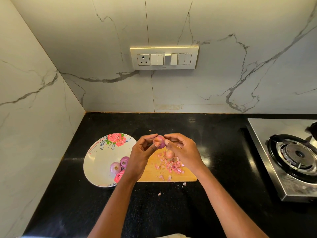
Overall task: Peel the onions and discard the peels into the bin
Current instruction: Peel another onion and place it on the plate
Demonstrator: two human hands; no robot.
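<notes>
A small purple onion (159, 141) is held up above the wooden cutting board (187, 176). My left hand (142, 155) grips it from the left with thumb and fingers. My right hand (181, 150) pinches its right side with thumb and fingertips. Another onion (170, 154) with its skin on lies on the board below, among several pink peel scraps (171, 166). Two peeled onions (115, 167) (124, 161) lie on the white floral plate (97, 160) to the left. No bin is in view.
A steel gas stove (291, 157) with a black burner stands at the right on the black countertop (68, 203). A few peel bits (184, 183) lie on the counter in front of the board. Marble walls close the back and left; a switch panel (164, 57) is on the back wall.
</notes>
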